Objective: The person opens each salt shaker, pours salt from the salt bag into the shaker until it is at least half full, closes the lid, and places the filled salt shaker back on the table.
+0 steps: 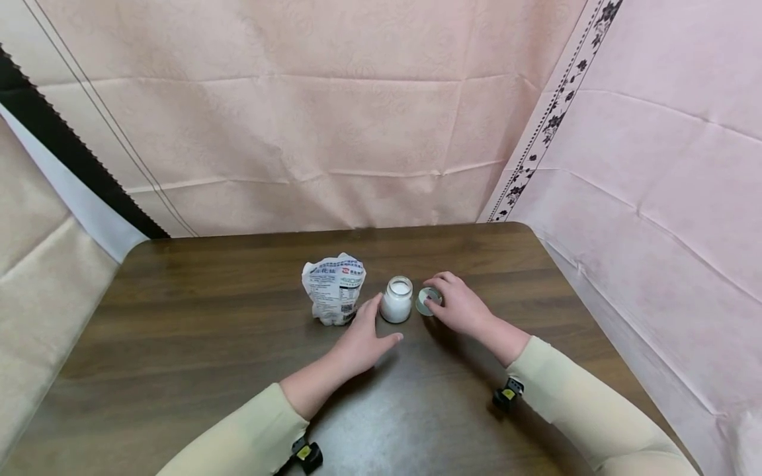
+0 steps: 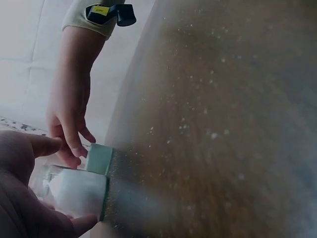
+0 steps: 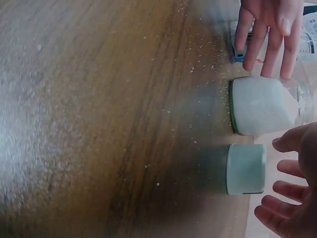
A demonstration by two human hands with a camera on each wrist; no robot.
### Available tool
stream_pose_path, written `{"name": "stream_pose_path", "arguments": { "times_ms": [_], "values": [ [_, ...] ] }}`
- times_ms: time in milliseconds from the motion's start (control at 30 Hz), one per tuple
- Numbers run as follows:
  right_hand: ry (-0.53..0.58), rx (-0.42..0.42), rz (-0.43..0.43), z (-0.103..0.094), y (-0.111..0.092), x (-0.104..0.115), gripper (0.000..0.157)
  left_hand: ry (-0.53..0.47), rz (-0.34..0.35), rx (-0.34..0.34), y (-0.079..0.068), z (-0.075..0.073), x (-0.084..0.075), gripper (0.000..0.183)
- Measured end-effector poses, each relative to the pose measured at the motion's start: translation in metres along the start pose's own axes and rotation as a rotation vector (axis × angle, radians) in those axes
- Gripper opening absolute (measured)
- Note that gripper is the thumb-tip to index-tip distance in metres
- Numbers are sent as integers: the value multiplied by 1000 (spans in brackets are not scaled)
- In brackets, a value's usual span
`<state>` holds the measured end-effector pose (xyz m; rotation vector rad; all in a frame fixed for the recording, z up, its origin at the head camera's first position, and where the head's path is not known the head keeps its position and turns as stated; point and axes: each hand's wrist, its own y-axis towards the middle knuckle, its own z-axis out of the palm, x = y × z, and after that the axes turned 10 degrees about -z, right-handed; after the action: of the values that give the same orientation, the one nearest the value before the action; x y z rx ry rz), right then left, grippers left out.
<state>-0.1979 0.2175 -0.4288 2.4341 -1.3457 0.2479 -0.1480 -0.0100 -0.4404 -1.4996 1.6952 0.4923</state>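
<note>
A clear glass jar (image 1: 396,303) filled with white granules stands upright and uncapped. Beside it on the right, a pale green lid (image 3: 246,169) rests on the table. My left hand (image 1: 362,338) is at the jar's left side, with its thumb spread away from relaxed fingers. In the left wrist view, that hand's fingers overlap the glass. Over the lid is my right hand (image 1: 460,305), thumb and fingers loosely spread. The right wrist view shows its fingertips close to the lid's top, not gripping it.
A crumpled white bag (image 1: 335,291) with blue and red print stands left of the jar, just behind the left hand. White grains (image 3: 158,184) are scattered over the brown wooden table (image 1: 208,357). Pale cloth (image 1: 369,132) hangs behind the table's far edge.
</note>
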Motion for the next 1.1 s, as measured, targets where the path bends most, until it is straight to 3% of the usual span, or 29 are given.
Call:
{"name": "stream_pose_path", "arguments": {
  "times_ms": [367, 633, 1100],
  "values": [
    [-23, 64, 35, 10, 6, -5, 43, -40, -52, -62, 28, 10, -8, 90],
    [-22, 74, 44, 10, 9, -3, 32, -12, -35, -137, 46, 15, -11, 86],
    [-37, 74, 24, 1, 14, -1, 30, 9, -45, -94, 50, 11, -9, 72]
  ]
}}
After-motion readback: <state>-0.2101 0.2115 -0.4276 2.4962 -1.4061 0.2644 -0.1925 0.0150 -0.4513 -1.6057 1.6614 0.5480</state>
